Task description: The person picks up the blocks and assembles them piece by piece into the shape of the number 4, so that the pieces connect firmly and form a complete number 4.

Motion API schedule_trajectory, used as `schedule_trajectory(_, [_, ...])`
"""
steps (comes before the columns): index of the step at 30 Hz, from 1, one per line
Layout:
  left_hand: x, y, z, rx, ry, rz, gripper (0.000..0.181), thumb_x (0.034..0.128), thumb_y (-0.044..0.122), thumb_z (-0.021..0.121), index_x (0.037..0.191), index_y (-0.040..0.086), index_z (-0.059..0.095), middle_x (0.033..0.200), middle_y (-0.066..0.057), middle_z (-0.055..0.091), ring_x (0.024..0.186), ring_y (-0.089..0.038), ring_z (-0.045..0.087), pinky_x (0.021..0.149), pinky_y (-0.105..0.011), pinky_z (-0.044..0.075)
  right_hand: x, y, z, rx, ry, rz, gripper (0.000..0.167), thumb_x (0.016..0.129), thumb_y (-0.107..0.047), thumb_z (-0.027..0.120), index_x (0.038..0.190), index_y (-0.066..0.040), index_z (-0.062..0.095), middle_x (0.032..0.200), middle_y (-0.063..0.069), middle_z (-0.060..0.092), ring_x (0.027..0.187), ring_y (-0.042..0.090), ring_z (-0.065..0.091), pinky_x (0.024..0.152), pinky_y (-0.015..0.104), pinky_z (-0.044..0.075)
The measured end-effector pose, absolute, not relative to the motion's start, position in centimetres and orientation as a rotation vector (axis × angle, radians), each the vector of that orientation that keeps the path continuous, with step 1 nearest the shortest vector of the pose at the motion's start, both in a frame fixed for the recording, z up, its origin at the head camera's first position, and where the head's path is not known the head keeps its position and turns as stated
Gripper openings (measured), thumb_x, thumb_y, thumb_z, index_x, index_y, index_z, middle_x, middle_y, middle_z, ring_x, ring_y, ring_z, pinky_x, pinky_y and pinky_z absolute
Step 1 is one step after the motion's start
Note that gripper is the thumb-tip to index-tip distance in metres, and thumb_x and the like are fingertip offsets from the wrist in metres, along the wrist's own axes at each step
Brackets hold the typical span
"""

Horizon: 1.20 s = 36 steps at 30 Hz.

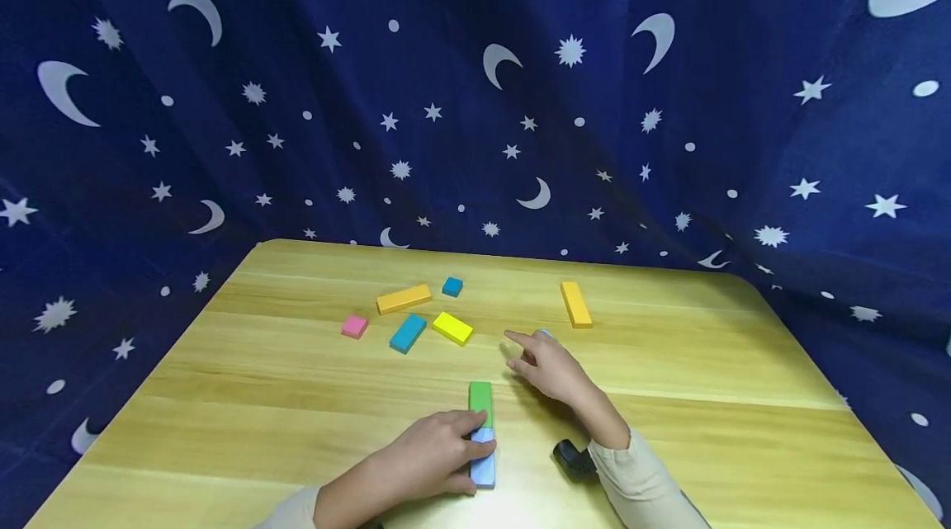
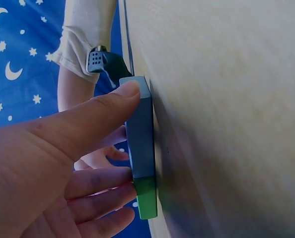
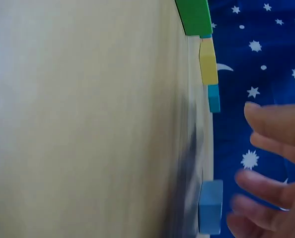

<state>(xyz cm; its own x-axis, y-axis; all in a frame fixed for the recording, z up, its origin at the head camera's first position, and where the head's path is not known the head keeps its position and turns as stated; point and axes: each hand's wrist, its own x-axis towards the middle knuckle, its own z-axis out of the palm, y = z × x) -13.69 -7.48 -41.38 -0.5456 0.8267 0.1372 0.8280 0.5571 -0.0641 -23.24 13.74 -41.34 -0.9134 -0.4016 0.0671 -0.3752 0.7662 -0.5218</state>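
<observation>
A green block (image 1: 480,403) and a light blue block (image 1: 484,467) lie end to end near the table's front. My left hand (image 1: 440,455) holds the light blue block, its thumb at the near end and fingers over the top. In the left wrist view the thumb (image 2: 125,90) presses that end, and the two blocks touch. Out over the table to the right hovers my right hand (image 1: 551,368), holding nothing, fingers apart and slightly bent. Another light blue block (image 3: 210,206) stands close to its fingers; in the head view the hand mostly hides it.
Farther back lie a yellow block (image 1: 453,328), a blue block (image 1: 408,333), a pink block (image 1: 354,326), a small blue block (image 1: 452,286) and two orange blocks, one left (image 1: 404,299), one right (image 1: 575,304). A starry dark blue curtain (image 1: 461,100) hangs behind the table.
</observation>
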Motion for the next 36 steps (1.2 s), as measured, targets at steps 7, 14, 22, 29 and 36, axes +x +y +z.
schedule_trajectory(7, [-13.9, -7.4, -41.5, -1.428, -2.640, -0.048, 0.050, 0.0766, 0.053, 0.062, 0.118, 0.024, 0.062, 0.123, -0.009, 0.058, 0.111, -0.016, 0.057, 0.090, -0.027, 0.048, -23.7, 14.9, -41.4, -0.479, 3.138, -0.695, 0.044, 0.086, -0.022, 0.063, 0.128, -0.011, 0.054, 0.128, 0.024, 0.045, 0.114, 0.040, 0.042, 0.088, 0.052, 0.041])
schedule_trajectory(14, [-14.0, -7.3, -41.4, -1.424, -2.663, -0.040, 0.051, 0.0773, 0.054, 0.061, 0.119, 0.025, 0.061, 0.125, -0.008, 0.057, 0.112, -0.016, 0.056, 0.091, -0.026, 0.048, -24.2, 15.7, -41.5, -0.367, 3.139, -0.606, 0.046, 0.085, -0.021, 0.063, 0.129, -0.010, 0.053, 0.122, 0.022, 0.049, 0.106, 0.038, 0.048, 0.078, 0.048, 0.046])
schedule_trajectory(22, [-13.9, -7.4, -41.3, -1.446, -2.675, -0.073, 0.050, 0.0784, 0.053, 0.060, 0.120, 0.025, 0.061, 0.124, -0.008, 0.057, 0.111, -0.015, 0.057, 0.089, -0.026, 0.048, -24.3, 15.6, -41.7, -0.329, 3.121, -0.616, 0.046, 0.084, -0.020, 0.064, 0.128, -0.011, 0.054, 0.111, 0.018, 0.053, 0.095, 0.030, 0.051, 0.065, 0.038, 0.046])
schedule_trajectory(29, [-13.9, -7.4, -41.5, -1.450, -2.598, -0.037, 0.050, 0.0773, 0.053, 0.062, 0.119, 0.025, 0.062, 0.122, -0.008, 0.059, 0.108, -0.015, 0.059, 0.085, -0.024, 0.050, -24.1, 15.6, -42.0, -0.399, 3.155, -0.598, 0.037, 0.082, -0.014, 0.066, 0.118, -0.007, 0.062, 0.100, 0.015, 0.056, 0.082, 0.025, 0.055, 0.063, 0.036, 0.048])
schedule_trajectory(36, [-14.1, -7.5, -41.5, -1.476, -2.619, -0.084, 0.049, 0.0793, 0.052, 0.060, 0.118, 0.023, 0.062, 0.122, -0.010, 0.059, 0.107, -0.015, 0.059, 0.084, -0.024, 0.050, -23.7, 14.4, -42.1, -0.574, 3.158, -0.610, 0.029, 0.081, -0.009, 0.066, 0.109, -0.004, 0.066, 0.095, 0.010, 0.057, 0.079, 0.020, 0.058, 0.065, 0.033, 0.050])
